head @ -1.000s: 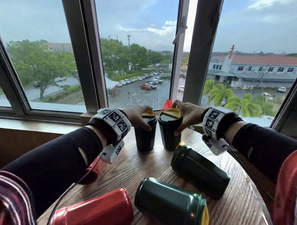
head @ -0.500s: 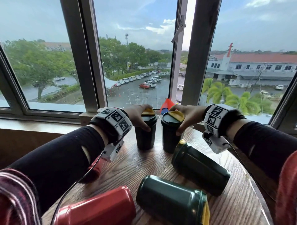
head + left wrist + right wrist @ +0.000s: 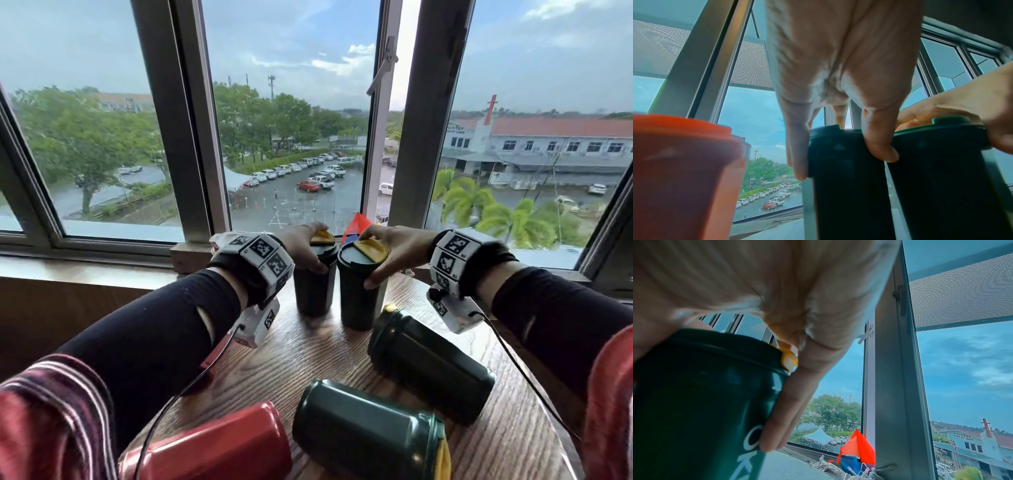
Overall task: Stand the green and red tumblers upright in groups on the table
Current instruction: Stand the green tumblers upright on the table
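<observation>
**2 green tumblers being grouped by the window**

At frame centre, the left hand [image 3: 301, 244] is gripping 1 upright green tumbler [image 3: 313, 287], the right hand [image 3: 390, 251] gripping its neighbour [image 3: 358, 294], likely to form a group. Lower frame, 2 green tumblers [image 3: 428, 363] and a red one [image 3: 219, 448] are lying on the bench [image 3: 507, 442].

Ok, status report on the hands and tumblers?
Left hand grips one upright green tumbler, right hand the other. Two green tumblers and a red one lie flat nearby.
</observation>
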